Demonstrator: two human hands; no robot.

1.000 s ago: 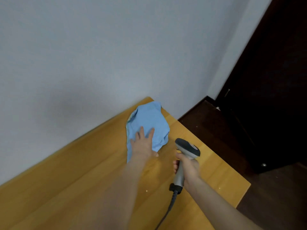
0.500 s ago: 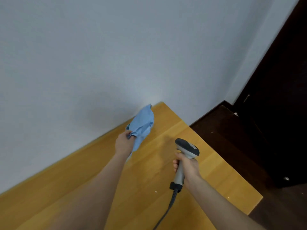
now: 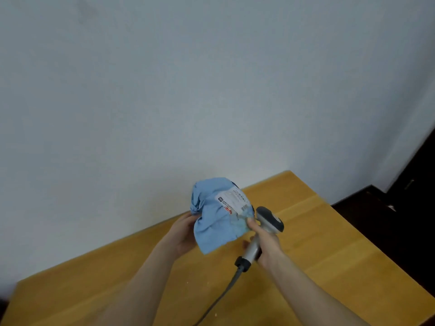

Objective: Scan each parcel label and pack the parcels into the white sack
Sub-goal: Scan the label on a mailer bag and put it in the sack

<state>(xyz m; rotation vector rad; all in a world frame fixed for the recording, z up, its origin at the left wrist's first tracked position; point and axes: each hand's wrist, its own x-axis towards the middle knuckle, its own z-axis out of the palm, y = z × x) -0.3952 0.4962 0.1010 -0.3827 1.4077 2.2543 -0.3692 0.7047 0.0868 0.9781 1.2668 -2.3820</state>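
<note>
The blue parcel (image 3: 216,222) is held just left of the scanner (image 3: 269,221), its edge away from the scanner gripped by the left hand (image 3: 183,231). Its label (image 3: 233,200) faces upward, close to the scanner's head; the handle is clasped by the right hand (image 3: 267,242).

Soft even light, slight blur.

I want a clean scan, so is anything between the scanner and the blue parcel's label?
Nothing visible does. The label lies uncovered on the blue parcel, held by the left hand; the right hand, gripping the scanner, touches the parcel's edge below it.
</note>
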